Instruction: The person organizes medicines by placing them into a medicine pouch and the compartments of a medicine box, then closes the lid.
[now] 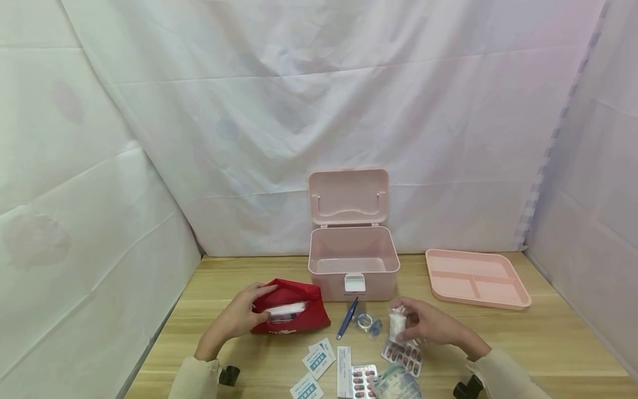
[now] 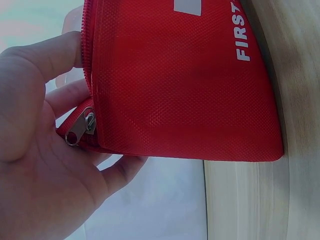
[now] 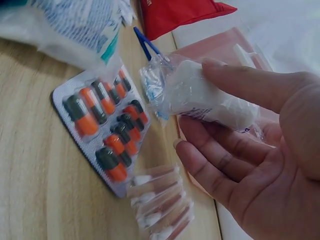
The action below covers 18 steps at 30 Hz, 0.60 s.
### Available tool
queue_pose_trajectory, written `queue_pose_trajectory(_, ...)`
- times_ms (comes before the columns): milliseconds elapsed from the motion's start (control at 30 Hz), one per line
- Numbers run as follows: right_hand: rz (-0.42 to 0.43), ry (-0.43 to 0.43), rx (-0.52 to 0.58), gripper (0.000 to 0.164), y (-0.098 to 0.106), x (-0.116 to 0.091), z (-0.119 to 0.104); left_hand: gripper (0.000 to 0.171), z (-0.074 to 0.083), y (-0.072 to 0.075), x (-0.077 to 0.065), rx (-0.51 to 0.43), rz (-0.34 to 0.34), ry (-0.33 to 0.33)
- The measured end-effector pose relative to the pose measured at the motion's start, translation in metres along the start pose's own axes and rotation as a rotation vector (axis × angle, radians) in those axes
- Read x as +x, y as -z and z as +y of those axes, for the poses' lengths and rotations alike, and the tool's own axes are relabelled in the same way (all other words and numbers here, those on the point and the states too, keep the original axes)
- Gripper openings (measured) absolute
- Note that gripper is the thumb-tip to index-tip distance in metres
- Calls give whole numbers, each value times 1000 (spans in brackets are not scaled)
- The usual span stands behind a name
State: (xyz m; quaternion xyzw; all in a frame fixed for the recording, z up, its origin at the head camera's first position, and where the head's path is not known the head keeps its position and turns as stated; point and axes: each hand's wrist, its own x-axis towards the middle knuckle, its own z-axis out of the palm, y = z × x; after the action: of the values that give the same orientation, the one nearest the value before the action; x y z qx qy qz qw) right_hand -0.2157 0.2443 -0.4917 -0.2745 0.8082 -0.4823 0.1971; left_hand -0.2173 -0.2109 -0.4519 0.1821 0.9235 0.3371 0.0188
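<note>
A red first-aid pouch (image 1: 316, 315) stands unzipped on the table, with white packaged items visible in its mouth. My left hand (image 1: 241, 313) grips the pouch at its open edge; the left wrist view shows the metal zipper pull (image 2: 80, 127) beside the palm. Between thumb and fingers, my right hand (image 1: 431, 325) holds a bandage roll (image 3: 187, 87) in clear wrapping, raised over the table. Below it lie a blister pack of capsules (image 3: 102, 125) and several wrapped cotton swabs (image 3: 160, 200). The pouch's far side is hidden.
A pink box (image 1: 326, 285) with its lid up stands behind; a pink divided tray (image 1: 478, 302) lies to its right. Blue tweezers (image 1: 347, 320), a tape roll (image 1: 365, 321), white sachets (image 1: 320, 359), a narrow carton (image 1: 344, 370) and a plastic packet (image 1: 397, 383) lie between the hands.
</note>
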Motion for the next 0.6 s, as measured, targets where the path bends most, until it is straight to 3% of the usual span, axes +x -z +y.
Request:
queue_pose_trajectory(233, -27, 18, 74, 57, 1, 2, -6, 57, 0, 0, 0, -7, -5, -2)
queue_pose_trajectory(367, -56, 69, 114, 53, -1, 5, -15, 57, 0, 0, 0, -6, -8, -2)
queue_pose_trajectory(600, -68, 148, 53, 48, -1, 19, -50, 57, 0, 0, 0, 3, -2, -8)
